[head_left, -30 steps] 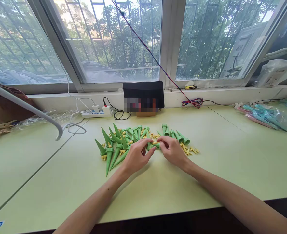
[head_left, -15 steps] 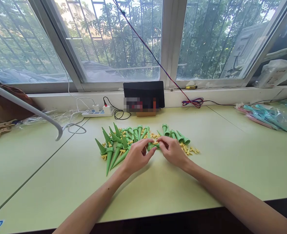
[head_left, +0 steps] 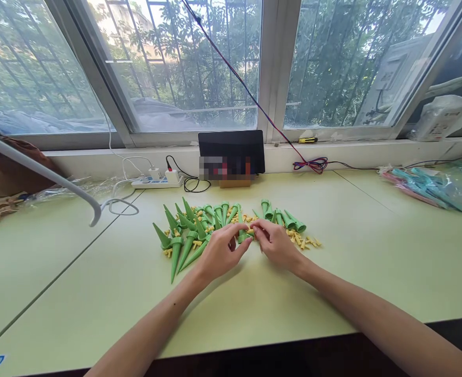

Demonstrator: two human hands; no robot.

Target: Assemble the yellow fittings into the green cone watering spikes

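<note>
Between the thumb and fingers of my left hand point(head_left: 223, 248) is a green plant watering spike point(head_left: 241, 222), its ridged cap toward me and its point away. My right hand point(head_left: 276, 243) is beside it, fingers pinched on a small yellow valve point(head_left: 250, 231) at the cap end of the spike. Whether the valve sits in the cap is hidden by the fingertips. To the left of my left hand lies a pile of green spikes point(head_left: 184, 248), several with yellow valves in their caps. More green spikes point(head_left: 289, 222) and loose yellow valves point(head_left: 304, 241) lie beyond my right hand.
A dark tablet point(head_left: 231, 149) on a brown stand faces me at the back. Left of it is a white power strip point(head_left: 158, 181) with cables. A white curved arm point(head_left: 58, 170) reaches in from the left. Bagged teal and pink items point(head_left: 423, 186) lie at the far right.
The fingers of my right hand have shifted slightly at the yellow valve. My left hand and the spike stay nearly in place.
</note>
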